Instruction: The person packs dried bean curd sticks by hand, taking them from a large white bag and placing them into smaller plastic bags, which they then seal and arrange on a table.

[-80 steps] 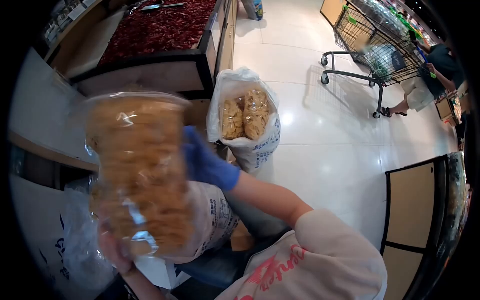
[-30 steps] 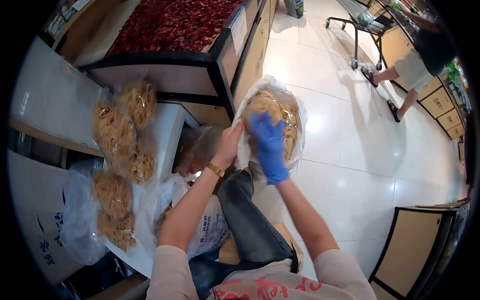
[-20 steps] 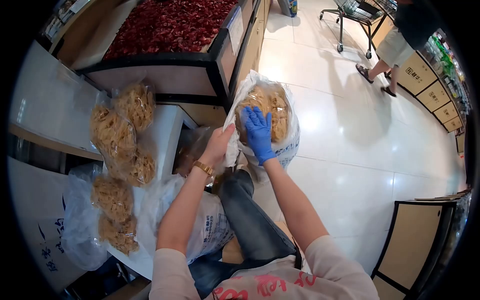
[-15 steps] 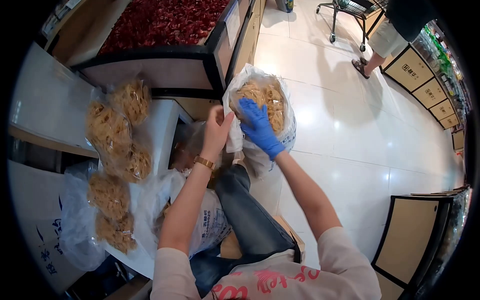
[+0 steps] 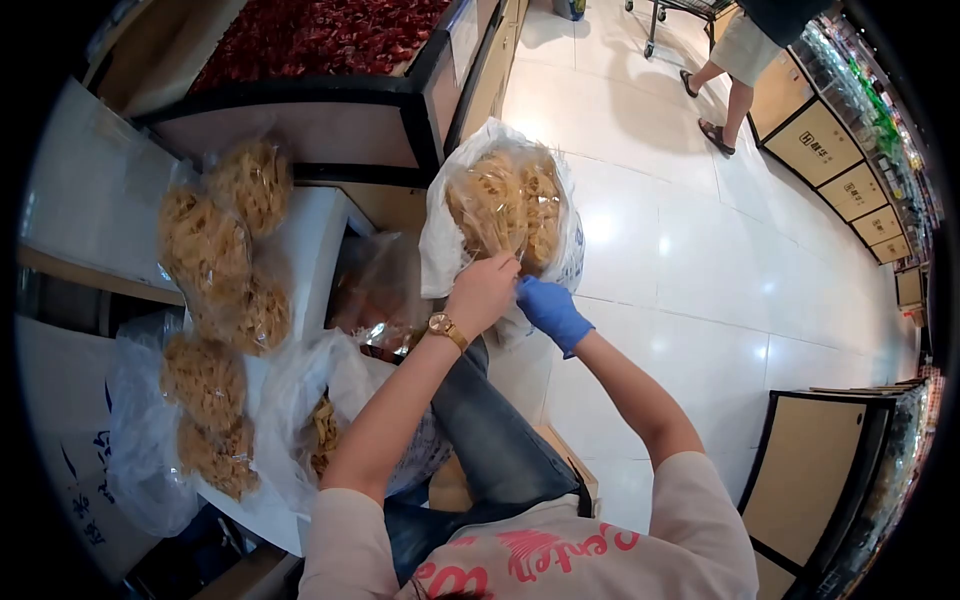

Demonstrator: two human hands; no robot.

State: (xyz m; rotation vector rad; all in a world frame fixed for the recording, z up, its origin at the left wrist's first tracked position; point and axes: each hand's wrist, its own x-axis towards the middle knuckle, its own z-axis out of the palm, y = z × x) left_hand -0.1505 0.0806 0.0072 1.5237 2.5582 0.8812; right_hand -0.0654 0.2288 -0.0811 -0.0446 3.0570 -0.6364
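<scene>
A white sack (image 5: 440, 235) stands on the floor, with clear plastic bags of tan dried strips (image 5: 505, 195) filling its mouth. My bare left hand (image 5: 483, 292), with a gold watch at the wrist, pinches the near edge of a clear bag there. Close beside it, my right hand (image 5: 555, 312) in a blue glove is closed on the same bag's edge; its fingertips are partly hidden. By my left forearm sits another white bag (image 5: 290, 400), open, with pale dried pieces inside. Several filled clear bags (image 5: 205, 250) lie on the white surface to the left.
A black-edged bin of dark red dried pieces (image 5: 310, 40) is at the upper left. A crumpled clear bag (image 5: 380, 290) is left of my knee. A person (image 5: 745, 60) walks by a cart (image 5: 690, 8) near shelving (image 5: 815, 145) at the right. A cabinet (image 5: 805, 465) stands lower right.
My gloved hand has drawn back from atop the bags to their near edge. My left hand has moved right beside it, and both now grip a clear bag. The person has stepped left.
</scene>
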